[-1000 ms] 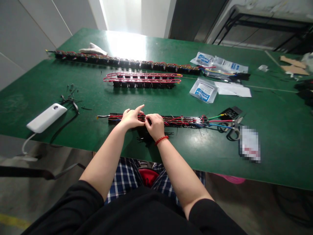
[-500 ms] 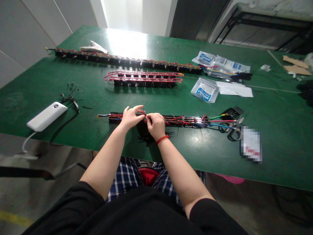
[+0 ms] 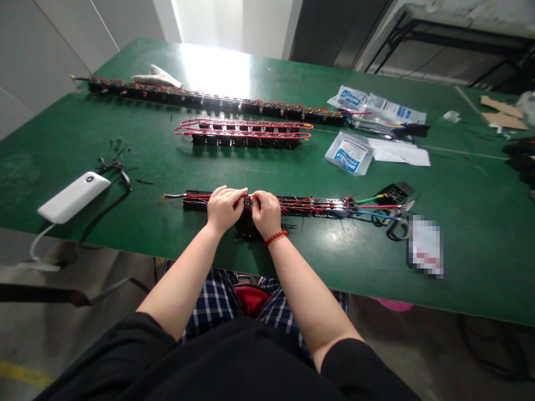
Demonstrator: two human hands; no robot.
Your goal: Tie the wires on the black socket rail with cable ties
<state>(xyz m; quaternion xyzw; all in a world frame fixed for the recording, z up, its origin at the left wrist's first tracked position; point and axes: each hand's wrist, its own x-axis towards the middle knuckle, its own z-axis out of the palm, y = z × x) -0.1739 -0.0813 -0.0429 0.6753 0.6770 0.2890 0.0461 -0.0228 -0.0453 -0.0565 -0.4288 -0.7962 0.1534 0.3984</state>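
Observation:
A long black strip with red, blue and yellow wires [image 3: 313, 206] lies across the green table in front of me. Over its left part is my left hand [image 3: 224, 209], its fingers now bent together in a pinch at the wires. Right beside it my right hand [image 3: 265, 211], with a red bead bracelet at the wrist, is closed too, its fingertips at the same wires. What lies between the fingertips is too small to make out. A bunch of black ties [image 3: 249, 229] shows below and between the hands.
Behind lie a short module with looped red wires [image 3: 246, 134] and a longer wired strip [image 3: 209, 102]. A white power bank [image 3: 74, 197] is at the left. Plastic bags [image 3: 350, 152], scissors [image 3: 399, 228] and a blurred packet [image 3: 425, 246] lie at the right.
My left hand's fingers, spread before, have closed in toward the wires beside my right hand. My right hand has kept its pinch in nearly the same place.

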